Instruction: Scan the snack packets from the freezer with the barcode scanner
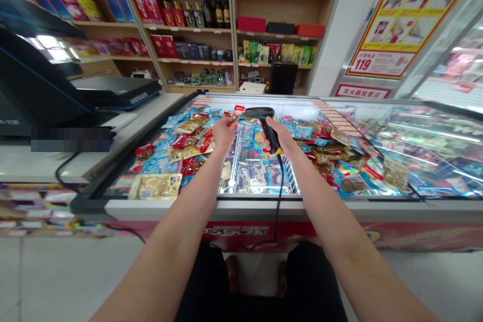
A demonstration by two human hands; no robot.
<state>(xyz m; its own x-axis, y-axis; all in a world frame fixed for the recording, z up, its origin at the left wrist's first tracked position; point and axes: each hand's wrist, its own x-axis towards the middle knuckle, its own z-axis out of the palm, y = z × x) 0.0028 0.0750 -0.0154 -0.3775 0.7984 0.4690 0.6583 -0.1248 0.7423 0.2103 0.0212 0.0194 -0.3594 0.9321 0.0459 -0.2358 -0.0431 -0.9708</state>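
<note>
Plainly, the right hand (278,136) is wrapped around a black scanner (260,112) near twelve o'clock, its cable (279,201) trailing toward six. The left hand (223,133), apart from it towards eleven, pinches a small red-topped packet (239,109). Snack packets (155,186) cover the glass-topped freezer (396,205) from nine round to three; shelves (181,28) stand beyond.
</note>
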